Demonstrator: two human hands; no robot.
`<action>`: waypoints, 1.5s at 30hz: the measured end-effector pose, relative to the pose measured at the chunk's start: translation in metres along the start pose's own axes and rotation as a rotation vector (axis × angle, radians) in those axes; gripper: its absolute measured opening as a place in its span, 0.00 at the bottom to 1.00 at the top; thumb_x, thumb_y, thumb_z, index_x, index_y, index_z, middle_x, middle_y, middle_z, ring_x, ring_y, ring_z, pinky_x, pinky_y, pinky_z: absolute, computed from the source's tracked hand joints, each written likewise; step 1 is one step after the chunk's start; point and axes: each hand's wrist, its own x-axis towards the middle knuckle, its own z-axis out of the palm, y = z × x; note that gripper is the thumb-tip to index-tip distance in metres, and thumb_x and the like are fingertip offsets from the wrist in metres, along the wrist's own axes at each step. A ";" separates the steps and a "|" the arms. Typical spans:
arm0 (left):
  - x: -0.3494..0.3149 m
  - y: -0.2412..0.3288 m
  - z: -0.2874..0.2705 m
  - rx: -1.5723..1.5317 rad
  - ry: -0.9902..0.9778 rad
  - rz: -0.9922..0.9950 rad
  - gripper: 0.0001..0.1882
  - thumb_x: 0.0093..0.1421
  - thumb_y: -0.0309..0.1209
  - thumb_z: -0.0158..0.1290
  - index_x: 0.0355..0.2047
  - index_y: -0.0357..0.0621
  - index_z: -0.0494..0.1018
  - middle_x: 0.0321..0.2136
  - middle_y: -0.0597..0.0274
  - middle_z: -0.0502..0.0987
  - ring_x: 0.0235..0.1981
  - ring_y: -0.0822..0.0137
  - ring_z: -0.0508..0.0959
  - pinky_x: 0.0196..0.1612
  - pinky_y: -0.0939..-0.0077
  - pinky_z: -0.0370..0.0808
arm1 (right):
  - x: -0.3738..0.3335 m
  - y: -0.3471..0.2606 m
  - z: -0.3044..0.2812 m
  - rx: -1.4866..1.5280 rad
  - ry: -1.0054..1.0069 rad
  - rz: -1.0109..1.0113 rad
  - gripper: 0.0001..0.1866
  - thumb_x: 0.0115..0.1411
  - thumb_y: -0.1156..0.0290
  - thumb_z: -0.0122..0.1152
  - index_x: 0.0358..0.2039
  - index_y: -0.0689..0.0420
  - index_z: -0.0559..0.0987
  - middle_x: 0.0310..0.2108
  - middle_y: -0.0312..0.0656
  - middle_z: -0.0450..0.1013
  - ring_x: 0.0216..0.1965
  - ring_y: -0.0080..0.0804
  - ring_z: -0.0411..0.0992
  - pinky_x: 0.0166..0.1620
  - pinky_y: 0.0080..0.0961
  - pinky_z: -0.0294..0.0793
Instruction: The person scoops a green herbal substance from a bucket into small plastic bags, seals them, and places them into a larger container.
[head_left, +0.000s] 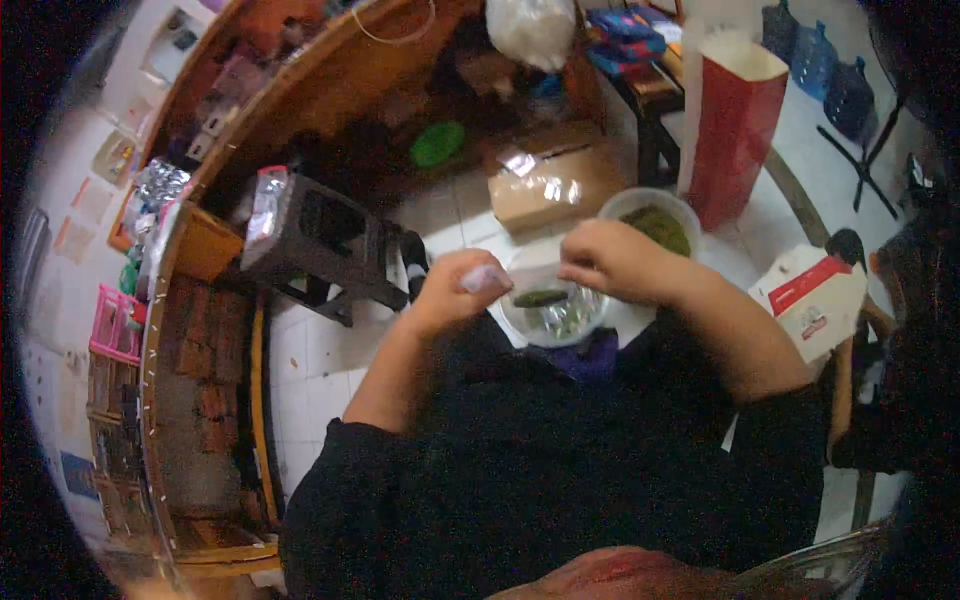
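My left hand [452, 292] is closed on a small, crumpled, pale lilac thing [484, 279], perhaps plastic or cloth. To its right, my right hand [612, 258] is bent with its fingertips pressed together in a pinch; what they hold, if anything, is too small to make out. Between and just below the hands is a clear plastic bowl [556, 338] near my lap. Inside it a long dark green pod, like a chili pepper [540, 298], shows above shiny clear plastic and smaller green pieces. A purple cloth [590, 356] lies under the bowl's near side.
A round tub [690, 212] of greenish contents stands beyond my right hand. Behind are a cardboard box [550, 190] and a tall red-and-white carton [735, 130]. A dark plastic stool [320, 230] stands left, near wooden shelving [200, 330]. A white-and-red box [815, 300] sits right.
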 end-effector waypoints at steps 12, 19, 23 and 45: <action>-0.008 -0.152 0.070 0.133 -0.137 -0.611 0.15 0.44 0.40 0.49 0.21 0.39 0.70 0.20 0.54 0.71 0.23 0.61 0.71 0.29 0.72 0.66 | 0.035 0.126 0.121 -0.332 -0.865 0.302 0.25 0.43 0.59 0.52 0.45 0.48 0.64 0.33 0.47 0.68 0.34 0.43 0.67 0.36 0.34 0.65; -0.025 -0.158 0.057 -0.209 -0.026 -0.722 0.14 0.43 0.39 0.51 0.24 0.41 0.68 0.16 0.66 0.67 0.19 0.74 0.65 0.24 0.80 0.62 | 0.047 0.130 0.089 -0.241 -0.528 0.404 0.21 0.43 0.57 0.53 0.36 0.57 0.70 0.35 0.48 0.67 0.37 0.43 0.66 0.40 0.33 0.65; -0.036 -0.140 0.051 -0.114 -0.001 -0.640 0.11 0.43 0.31 0.49 0.27 0.40 0.69 0.20 0.67 0.68 0.21 0.75 0.65 0.26 0.83 0.62 | 0.040 0.140 0.061 -0.192 -0.370 0.507 0.21 0.45 0.60 0.53 0.40 0.55 0.68 0.37 0.49 0.66 0.39 0.44 0.65 0.42 0.33 0.63; 0.111 -0.200 0.006 0.642 -0.391 -0.343 0.12 0.45 0.33 0.45 0.31 0.47 0.68 0.28 0.50 0.71 0.32 0.53 0.70 0.35 0.63 0.66 | 0.014 0.251 0.054 -0.318 -0.539 0.756 0.17 0.45 0.63 0.51 0.38 0.51 0.71 0.38 0.44 0.67 0.38 0.41 0.66 0.41 0.33 0.63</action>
